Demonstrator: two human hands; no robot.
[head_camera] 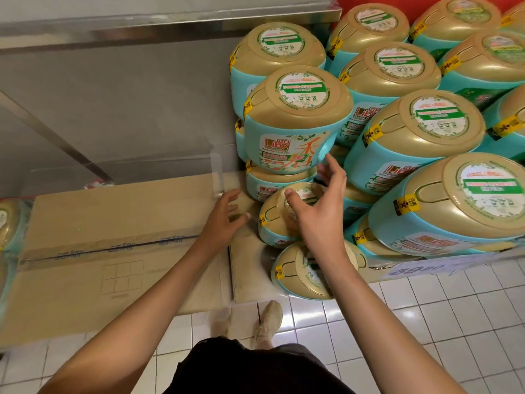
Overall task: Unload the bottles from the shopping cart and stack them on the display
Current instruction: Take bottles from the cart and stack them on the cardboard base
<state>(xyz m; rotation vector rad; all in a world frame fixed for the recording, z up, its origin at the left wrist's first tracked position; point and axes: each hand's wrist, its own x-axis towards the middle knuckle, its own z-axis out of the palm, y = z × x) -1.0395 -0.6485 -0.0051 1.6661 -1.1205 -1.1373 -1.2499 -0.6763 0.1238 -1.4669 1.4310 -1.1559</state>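
Glossy white floor tiles [426, 322] run under flat brown cardboard boxes [113, 223] and a display of round teal plastic bottles [420, 132] with smooth gold lids, stacked beside a brushed-metal wall [113, 81]. Over the cardboard the left hand [221, 223] is spread and released. The right hand [318, 211], fingers loosely splayed and gripping nothing, is over one low bottle's lid [272, 220].

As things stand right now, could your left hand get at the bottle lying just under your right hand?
Probably yes. The left hand hovers open just beside that bottle with nothing between them; the right hand covers only its right side.
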